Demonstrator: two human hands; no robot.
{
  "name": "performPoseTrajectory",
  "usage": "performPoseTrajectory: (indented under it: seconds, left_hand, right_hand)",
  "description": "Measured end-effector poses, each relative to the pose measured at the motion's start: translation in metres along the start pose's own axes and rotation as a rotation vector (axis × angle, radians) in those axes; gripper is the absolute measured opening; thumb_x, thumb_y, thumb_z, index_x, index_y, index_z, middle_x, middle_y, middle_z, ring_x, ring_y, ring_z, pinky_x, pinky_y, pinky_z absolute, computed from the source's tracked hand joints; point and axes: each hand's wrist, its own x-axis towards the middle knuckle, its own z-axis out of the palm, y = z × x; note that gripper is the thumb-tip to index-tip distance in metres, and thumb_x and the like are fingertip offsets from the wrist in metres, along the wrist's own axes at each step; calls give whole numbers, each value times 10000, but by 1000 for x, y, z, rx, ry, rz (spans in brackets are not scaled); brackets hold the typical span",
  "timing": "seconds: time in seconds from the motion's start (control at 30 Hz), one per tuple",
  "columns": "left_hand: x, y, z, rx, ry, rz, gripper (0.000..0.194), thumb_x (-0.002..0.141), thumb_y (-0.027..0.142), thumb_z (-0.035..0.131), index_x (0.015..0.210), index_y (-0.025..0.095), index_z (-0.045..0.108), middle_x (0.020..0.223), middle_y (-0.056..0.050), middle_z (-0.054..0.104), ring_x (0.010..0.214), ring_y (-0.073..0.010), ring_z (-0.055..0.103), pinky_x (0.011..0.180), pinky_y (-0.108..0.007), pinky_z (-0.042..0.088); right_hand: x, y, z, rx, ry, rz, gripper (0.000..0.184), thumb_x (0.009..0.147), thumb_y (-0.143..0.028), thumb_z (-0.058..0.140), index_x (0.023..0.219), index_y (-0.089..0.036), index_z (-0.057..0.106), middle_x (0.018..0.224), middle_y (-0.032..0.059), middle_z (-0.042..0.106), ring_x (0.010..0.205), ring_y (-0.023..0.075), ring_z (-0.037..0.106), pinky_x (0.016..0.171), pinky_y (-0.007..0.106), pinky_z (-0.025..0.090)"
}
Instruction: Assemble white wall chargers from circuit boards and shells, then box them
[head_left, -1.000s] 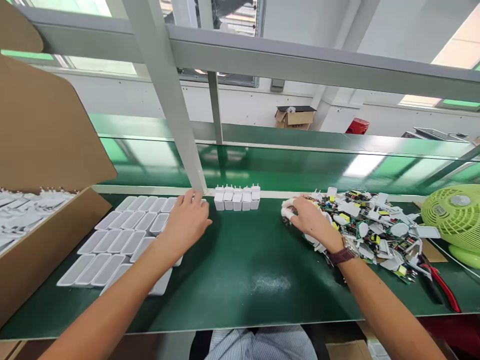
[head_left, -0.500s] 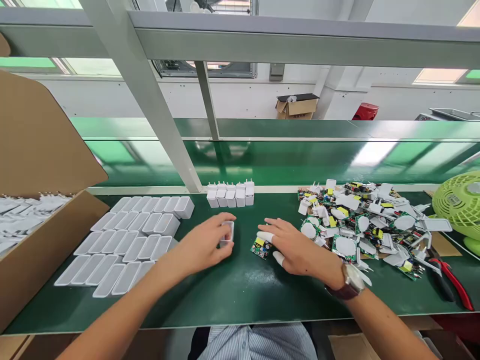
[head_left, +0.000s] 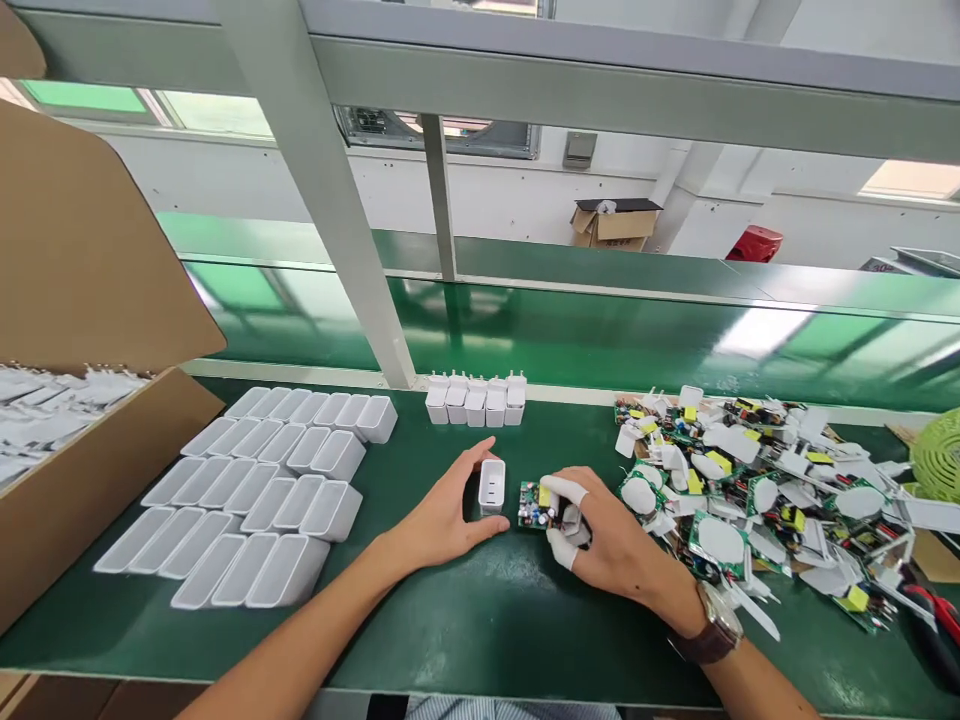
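My left hand (head_left: 444, 515) grips a small white plastic charger shell (head_left: 491, 486), standing it on the green bench mat near the middle. My right hand (head_left: 600, 535), with white finger cots on its fingertips, pinches a small green circuit board (head_left: 534, 504) right beside the shell. The board and the shell are almost touching. Rows of empty white shells (head_left: 255, 492) lie to the left of my left hand. A heap of circuit boards and white covers (head_left: 757, 485) spreads to the right of my right hand.
A short row of assembled white chargers (head_left: 475, 400) stands at the back edge of the mat. An open cardboard box (head_left: 82, 470) of white parts sits at the far left. A green fan (head_left: 939, 455) and red-handled pliers (head_left: 930, 610) lie at the far right. A slanted metal post (head_left: 322, 200) rises behind.
Both hands came from the sides to the middle of the mat. My left hand brought a white shell from the rows, my right hand a circuit board from the heap, and they now meet.
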Motion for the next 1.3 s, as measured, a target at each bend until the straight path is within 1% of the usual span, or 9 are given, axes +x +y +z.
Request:
performPoseTrajectory:
  seconds: [0.1, 0.2, 0.27, 0.33, 0.4, 0.47, 0.73, 1.0, 1.3]
  left_hand:
    - [-4, -5, 6, -24, 34, 31, 894, 896, 316, 724, 1584, 334, 154, 1393, -72, 570, 1222, -247, 612, 1067, -429, 504]
    - [-6, -11, 8, -24, 120, 105, 904, 902, 284, 723, 1592, 339, 143, 1399, -79, 576, 1274, -261, 585, 1114, -467, 470]
    - [-7, -14, 7, 2, 177, 149, 887, 916, 271, 710, 1598, 335, 148, 1394, -91, 577, 1288, -270, 569, 1124, -490, 461]
    - [-8, -16, 5, 34, 201, 186, 874, 928, 262, 698, 1603, 327, 147, 1396, -104, 573, 1294, -278, 556, 1121, -503, 463]
    - [-8, -15, 3, 53, 204, 215, 872, 934, 250, 690, 1606, 322, 140, 1399, -112, 571, 1302, -284, 542, 1123, -513, 461]
    - [-7, -14, 2, 61, 196, 228, 875, 934, 229, 685, 1607, 320, 133, 1394, -113, 576, 1309, -288, 532, 1127, -520, 458]
    - [-6, -12, 2, 77, 153, 218, 870, 934, 170, 660, 1607, 316, 128, 1416, -120, 564, 1354, -296, 490, 1155, -540, 433]
    - [-6, -9, 2, 93, 130, 189, 848, 944, 197, 656, 1603, 316, 135, 1431, -119, 567, 1364, -294, 485, 1134, -524, 458]
    - [-4, -11, 3, 91, 119, 189, 833, 944, 188, 655, 1597, 316, 154, 1442, -110, 560, 1378, -283, 464, 1164, -529, 425]
  right_hand:
    - [20, -12, -10, 116, 67, 16, 621, 906, -97, 530, 1484, -290, 410, 1340, 126, 520, 1093, 231, 593, 749, 344, 608]
    - [37, -16, -6, 170, 78, -30, 631, 916, -116, 568, 1493, -314, 408, 1346, 113, 528, 1035, 208, 613, 676, 300, 598]
    - [43, -15, 4, 138, 101, -81, 659, 923, -116, 588, 1517, -299, 371, 1302, 117, 569, 1015, 210, 622, 698, 317, 602]
    - [44, -12, 16, 40, 135, -138, 676, 926, -97, 591, 1532, -276, 349, 1267, 124, 603, 1059, 236, 618, 812, 389, 600]
    - [41, -10, 25, -62, 145, -171, 666, 924, -86, 591, 1525, -259, 361, 1264, 129, 623, 1116, 266, 603, 914, 466, 566]
    - [37, -9, 29, -118, 135, -178, 652, 920, -86, 590, 1515, -243, 374, 1267, 132, 635, 1124, 280, 600, 943, 494, 546]
    - [34, -10, 30, -171, 112, -117, 672, 923, -131, 571, 1538, -237, 319, 1218, 130, 657, 1087, 291, 614, 935, 506, 551]
    - [36, -10, 30, -209, 119, -163, 628, 929, -124, 571, 1513, -165, 343, 1165, 146, 653, 1041, 291, 597, 909, 496, 543]
    - [36, -8, 29, -212, 114, -141, 638, 924, -133, 557, 1518, -208, 337, 1177, 128, 657, 1052, 297, 603, 927, 511, 543]
